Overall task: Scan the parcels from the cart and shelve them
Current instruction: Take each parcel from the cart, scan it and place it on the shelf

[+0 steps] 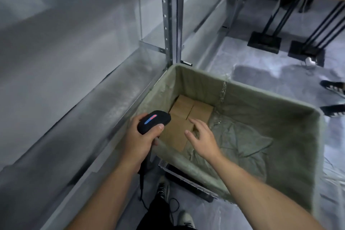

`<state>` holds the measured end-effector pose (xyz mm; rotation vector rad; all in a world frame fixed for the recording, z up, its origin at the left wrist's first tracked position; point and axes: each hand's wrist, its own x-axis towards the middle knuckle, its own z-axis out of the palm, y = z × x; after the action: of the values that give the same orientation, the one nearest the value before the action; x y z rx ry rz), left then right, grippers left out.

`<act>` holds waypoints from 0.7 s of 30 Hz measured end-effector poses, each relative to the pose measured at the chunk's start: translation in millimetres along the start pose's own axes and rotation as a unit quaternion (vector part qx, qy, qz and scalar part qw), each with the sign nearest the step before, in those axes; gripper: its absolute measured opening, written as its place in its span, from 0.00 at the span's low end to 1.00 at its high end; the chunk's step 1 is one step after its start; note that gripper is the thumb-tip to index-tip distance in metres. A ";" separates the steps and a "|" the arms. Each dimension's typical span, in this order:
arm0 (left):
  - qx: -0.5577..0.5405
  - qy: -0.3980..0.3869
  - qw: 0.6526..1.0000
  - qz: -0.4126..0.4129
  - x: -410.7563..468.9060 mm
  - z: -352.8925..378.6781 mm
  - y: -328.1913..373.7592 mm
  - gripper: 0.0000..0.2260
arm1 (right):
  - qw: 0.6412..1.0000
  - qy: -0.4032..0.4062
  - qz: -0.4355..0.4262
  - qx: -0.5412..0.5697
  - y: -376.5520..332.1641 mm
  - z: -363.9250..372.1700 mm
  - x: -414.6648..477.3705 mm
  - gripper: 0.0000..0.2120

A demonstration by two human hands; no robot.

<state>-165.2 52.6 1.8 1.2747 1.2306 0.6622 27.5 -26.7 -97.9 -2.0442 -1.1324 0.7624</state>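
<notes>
While the grey metal shelf (74, 80) stands on the left, the left hand (138, 140) holds the black scanner (153, 121), with fingers curled round its handle and the thumb on top. Just to the right, a few brown parcels (194, 110) sit packed together in the far left corner of the green cloth cart (270, 89). The right hand (203, 140) reaches down over the nearest parcel with fingers spread. Whether it touches yet is hard to tell. This looks like the picking-up step. Next, the hand likely needs to grip that parcel, lift it, and turn it so the scanner can read it.
</notes>
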 end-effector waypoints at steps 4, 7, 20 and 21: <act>0.015 -0.051 0.999 -0.012 47.9 8.5 3.2 0.19 | 0.998 0.022 0.058 0.014 6.1 7.8 25.4 0.26; 0.023 -0.092 0.995 -0.019 86.9 18.6 8.5 0.18 | 0.993 0.045 0.106 0.017 10.4 9.4 45.4 0.26; 0.036 -0.163 0.981 -0.100 182.6 87.8 -27.0 0.21 | 0.969 0.075 0.233 0.041 77.2 50.7 150.3 0.28; 0.042 -0.156 0.981 -0.106 189.6 92.2 -32.6 0.21 | 0.968 0.073 0.238 0.044 83.4 55.4 158.9 0.28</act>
<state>-34.2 185.7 -101.3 1.2403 1.1219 0.2460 98.3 94.3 -222.9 -2.2792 -0.5156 0.8513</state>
